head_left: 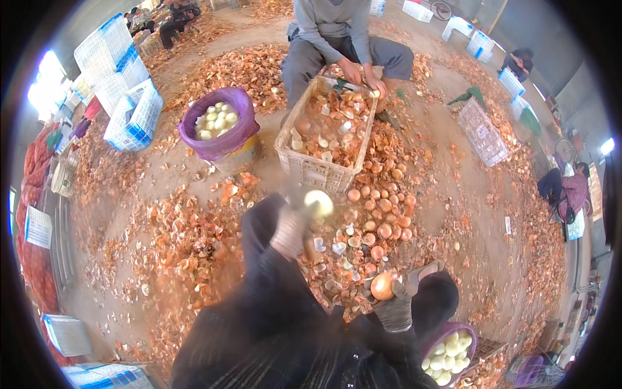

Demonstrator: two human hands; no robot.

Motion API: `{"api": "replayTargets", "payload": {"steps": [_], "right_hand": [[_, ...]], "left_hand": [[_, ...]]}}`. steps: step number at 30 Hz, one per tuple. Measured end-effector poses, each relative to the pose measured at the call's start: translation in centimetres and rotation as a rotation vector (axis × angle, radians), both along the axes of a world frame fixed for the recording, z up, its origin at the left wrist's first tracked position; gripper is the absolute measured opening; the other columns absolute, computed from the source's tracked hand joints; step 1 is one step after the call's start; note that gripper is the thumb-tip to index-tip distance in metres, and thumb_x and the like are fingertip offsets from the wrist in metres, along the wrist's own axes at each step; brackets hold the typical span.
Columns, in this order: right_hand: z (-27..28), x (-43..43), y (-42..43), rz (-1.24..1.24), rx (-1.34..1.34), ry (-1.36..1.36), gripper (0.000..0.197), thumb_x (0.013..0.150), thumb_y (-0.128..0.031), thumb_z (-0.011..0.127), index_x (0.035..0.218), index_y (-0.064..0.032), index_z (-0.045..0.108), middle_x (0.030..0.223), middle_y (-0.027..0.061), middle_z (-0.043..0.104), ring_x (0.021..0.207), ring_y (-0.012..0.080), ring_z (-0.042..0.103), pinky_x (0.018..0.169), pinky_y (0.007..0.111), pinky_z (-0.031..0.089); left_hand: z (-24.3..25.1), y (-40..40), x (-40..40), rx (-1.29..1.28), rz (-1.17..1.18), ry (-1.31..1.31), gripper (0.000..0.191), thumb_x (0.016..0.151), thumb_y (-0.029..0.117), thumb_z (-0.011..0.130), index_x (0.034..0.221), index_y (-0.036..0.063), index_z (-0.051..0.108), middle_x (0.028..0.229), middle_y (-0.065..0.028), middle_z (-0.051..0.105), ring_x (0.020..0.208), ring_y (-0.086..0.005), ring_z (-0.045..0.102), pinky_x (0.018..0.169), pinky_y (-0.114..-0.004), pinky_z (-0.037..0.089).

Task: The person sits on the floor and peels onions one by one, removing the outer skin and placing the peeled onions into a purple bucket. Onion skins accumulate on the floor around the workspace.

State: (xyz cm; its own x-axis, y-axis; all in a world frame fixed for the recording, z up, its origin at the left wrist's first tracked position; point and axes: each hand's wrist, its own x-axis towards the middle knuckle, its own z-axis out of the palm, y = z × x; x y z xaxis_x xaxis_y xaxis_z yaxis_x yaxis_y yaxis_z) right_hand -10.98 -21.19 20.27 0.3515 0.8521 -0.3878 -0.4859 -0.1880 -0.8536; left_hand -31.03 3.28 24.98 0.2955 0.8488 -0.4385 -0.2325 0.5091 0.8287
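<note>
My gloved left hand (289, 233) is blurred by motion above my left leg. A pale peeled onion (319, 204) is at its fingertips, though the blur hides the exact grip. My right hand (394, 307), in a grey glove, holds an unpeeled brown onion (383, 285) beside my right foot. Between my legs and the crate lie several unpeeled onions (384, 205) among loose skins. Close by my right side, a purple-lined container (427, 346) holds peeled onions (449, 357).
Opposite me sits a person (333, 34) working over a plastic crate (318, 167) of skins and onions. A purple-lined bucket (233, 150) of peeled onions stands left of it. Skin heaps (189, 243) cover the floor. White-blue crates (138, 119) and red mesh sacks (36, 272) line the left.
</note>
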Motion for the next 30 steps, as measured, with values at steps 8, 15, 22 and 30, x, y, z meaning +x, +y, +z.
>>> {"api": "replayTargets", "payload": {"steps": [8, 15, 22, 30], "right_hand": [[-1.9, -0.9, 1.3, -0.178, -0.066, 0.618, 0.035, 0.085, -0.018, 0.062, 0.114, -0.0007, 0.053, 0.106, 0.0139, 0.061, 0.099, 0.03, 0.06, 0.084, 0.044, 0.053], [-2.1, -0.5, 2.4, -0.121, -0.056, 0.231, 0.048, 0.083, -0.031, 0.069, 0.12, -0.0059, 0.052, 0.108, 0.0106, 0.062, 0.096, 0.0234, 0.063, 0.074, 0.033, 0.054], [0.8, 1.5, 1.5, -0.111, -0.089, -0.085, 0.068, 0.062, -0.015, 0.09, 0.121, -0.0052, 0.058, 0.11, 0.001, 0.061, 0.102, 0.0109, 0.056, 0.088, 0.028, 0.05], [1.4, 2.8, -2.5, -0.137, -0.017, -0.418, 0.058, 0.076, -0.01, 0.079, 0.127, -0.0032, 0.052, 0.112, 0.0048, 0.06, 0.098, 0.0123, 0.058, 0.083, 0.028, 0.05]], "left_hand": [[-0.7, 22.5, -11.0, 0.104, 0.685, -0.23, 0.022, 0.092, 0.027, 0.064, 0.103, 0.0094, 0.058, 0.068, -0.0025, 0.057, 0.054, -0.015, 0.052, 0.047, -0.031, 0.043], [-5.3, 23.0, -11.4, 0.287, 0.414, 0.073, 0.016, 0.094, 0.022, 0.059, 0.093, 0.0064, 0.06, 0.077, -0.0034, 0.059, 0.059, -0.0112, 0.052, 0.053, -0.024, 0.042], [-1.4, 0.0, 0.9, 0.986, -0.732, 0.553, 0.021, 0.095, 0.018, 0.054, 0.106, 0.0031, 0.064, 0.089, -0.0122, 0.066, 0.067, -0.0253, 0.062, 0.059, -0.035, 0.049], [-1.4, -12.8, 6.0, 1.235, -1.089, 0.617, 0.016, 0.093, 0.02, 0.055, 0.106, 0.0115, 0.059, 0.085, -0.0127, 0.064, 0.07, -0.0347, 0.063, 0.058, -0.045, 0.049]]}}
